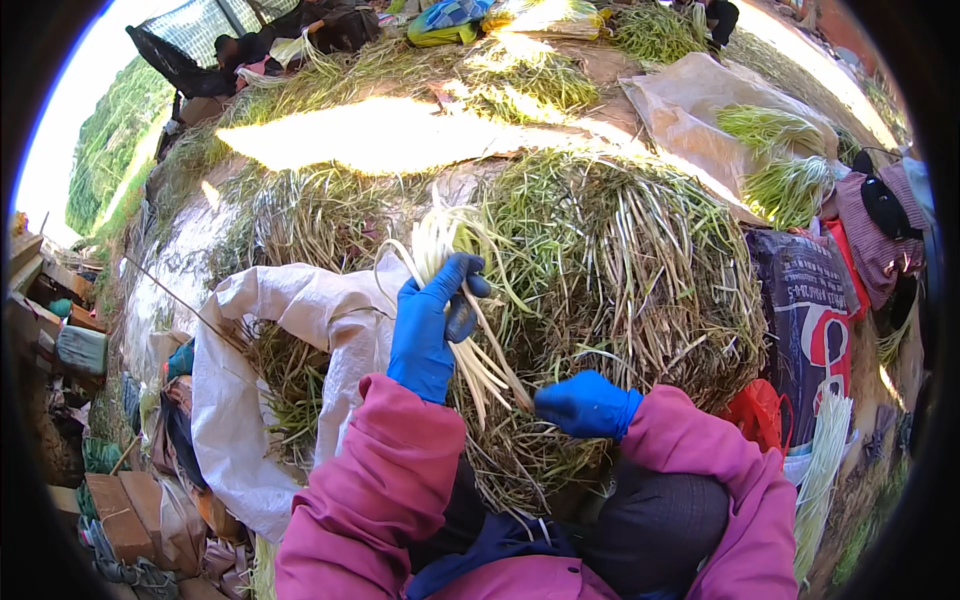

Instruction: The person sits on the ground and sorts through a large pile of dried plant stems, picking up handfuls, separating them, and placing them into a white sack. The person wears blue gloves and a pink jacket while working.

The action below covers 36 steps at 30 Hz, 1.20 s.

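My left hand [435,322], in a blue glove, is closed around a bundle of pale plant stalks [442,236]. The stalks stick out above the fist and hang below it to the lower right. My right hand [585,405], gloved in blue too, is at the lower end of one brownish stalk; its fingers are blurred, and whether they pinch the stalk cannot be told. Beneath and beyond both hands lies a big heap of green and straw-coloured stalks [660,277].
An open white woven sack [225,420] with greenery inside stands at the left. A dark printed sack [802,337] and a red plastic bag [757,412] lie at the right. Pale stalks [821,457] rest beside them. Other people sit at the far side and right edge.
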Available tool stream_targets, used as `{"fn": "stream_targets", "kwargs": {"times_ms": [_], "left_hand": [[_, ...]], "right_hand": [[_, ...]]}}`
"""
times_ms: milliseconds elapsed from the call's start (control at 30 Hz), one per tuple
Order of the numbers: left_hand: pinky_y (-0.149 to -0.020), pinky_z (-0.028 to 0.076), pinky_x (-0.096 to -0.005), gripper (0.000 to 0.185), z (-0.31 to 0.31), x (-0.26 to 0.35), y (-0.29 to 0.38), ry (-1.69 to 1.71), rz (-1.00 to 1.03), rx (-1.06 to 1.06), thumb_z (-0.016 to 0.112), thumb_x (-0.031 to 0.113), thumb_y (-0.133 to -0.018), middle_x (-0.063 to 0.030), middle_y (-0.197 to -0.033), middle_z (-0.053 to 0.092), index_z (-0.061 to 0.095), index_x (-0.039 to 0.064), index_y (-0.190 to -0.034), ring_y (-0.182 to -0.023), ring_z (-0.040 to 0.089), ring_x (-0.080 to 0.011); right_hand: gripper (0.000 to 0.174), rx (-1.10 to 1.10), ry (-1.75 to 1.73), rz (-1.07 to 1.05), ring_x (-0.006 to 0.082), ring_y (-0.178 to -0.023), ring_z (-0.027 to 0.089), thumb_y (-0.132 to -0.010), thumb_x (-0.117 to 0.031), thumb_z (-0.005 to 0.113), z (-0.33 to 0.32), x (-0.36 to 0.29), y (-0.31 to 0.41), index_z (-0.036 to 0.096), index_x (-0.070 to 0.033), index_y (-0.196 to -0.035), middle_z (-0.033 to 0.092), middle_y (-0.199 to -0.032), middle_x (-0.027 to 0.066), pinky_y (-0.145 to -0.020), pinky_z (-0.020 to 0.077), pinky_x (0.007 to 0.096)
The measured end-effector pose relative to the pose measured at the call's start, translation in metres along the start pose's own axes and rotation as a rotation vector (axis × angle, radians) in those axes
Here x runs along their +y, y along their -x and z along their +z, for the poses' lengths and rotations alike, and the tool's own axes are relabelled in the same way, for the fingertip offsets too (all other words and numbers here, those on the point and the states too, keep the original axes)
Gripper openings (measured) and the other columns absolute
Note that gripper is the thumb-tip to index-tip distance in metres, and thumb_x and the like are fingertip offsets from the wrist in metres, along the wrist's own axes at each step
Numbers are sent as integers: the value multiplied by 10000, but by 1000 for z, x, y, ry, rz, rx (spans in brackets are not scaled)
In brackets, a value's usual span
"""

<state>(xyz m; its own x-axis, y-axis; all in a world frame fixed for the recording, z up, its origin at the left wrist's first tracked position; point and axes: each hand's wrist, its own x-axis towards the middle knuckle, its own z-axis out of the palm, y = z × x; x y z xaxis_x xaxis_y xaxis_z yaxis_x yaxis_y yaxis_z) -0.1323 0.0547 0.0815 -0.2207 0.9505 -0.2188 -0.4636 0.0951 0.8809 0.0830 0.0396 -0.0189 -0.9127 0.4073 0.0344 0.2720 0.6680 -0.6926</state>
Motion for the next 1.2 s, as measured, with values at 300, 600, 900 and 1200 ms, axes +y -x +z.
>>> {"fn": "stream_targets", "kwargs": {"times_ms": [300,600,900,1200], "left_hand": [[-357,304,-174,214,-26,17,-6,77,35,-40,531,248,-855,-16,-689,586,587,50,-913,-394,376,-43],[-377,339,-175,270,7,-3,9,-67,-140,-287,493,257,-870,-72,-757,591,550,11,-964,-445,457,-68],[-344,297,-181,260,-18,8,-7,237,-75,-215,479,262,-881,-52,-740,594,544,25,-965,-361,354,-47],[-343,269,-185,283,-25,5,-11,349,-49,-199,462,285,-890,-45,-764,573,519,29,-999,-358,295,-36]], "right_hand": [[285,-486,-64,392,294,-787,594,-756,-323,556,-22,10,22,620,-108,-931,618,-859,134,-699,468,398],[212,340,-827,231,102,-717,484,-857,-196,528,-76,-45,-49,547,-10,-958,532,-752,26,-641,414,253],[106,-286,235,276,345,-665,557,-789,-186,521,-24,10,-9,571,-95,-810,575,-711,137,-597,456,387],[373,333,-416,-24,218,-929,532,-829,-243,551,-34,-3,-34,482,-40,-1134,527,-992,109,-816,421,316]]}}
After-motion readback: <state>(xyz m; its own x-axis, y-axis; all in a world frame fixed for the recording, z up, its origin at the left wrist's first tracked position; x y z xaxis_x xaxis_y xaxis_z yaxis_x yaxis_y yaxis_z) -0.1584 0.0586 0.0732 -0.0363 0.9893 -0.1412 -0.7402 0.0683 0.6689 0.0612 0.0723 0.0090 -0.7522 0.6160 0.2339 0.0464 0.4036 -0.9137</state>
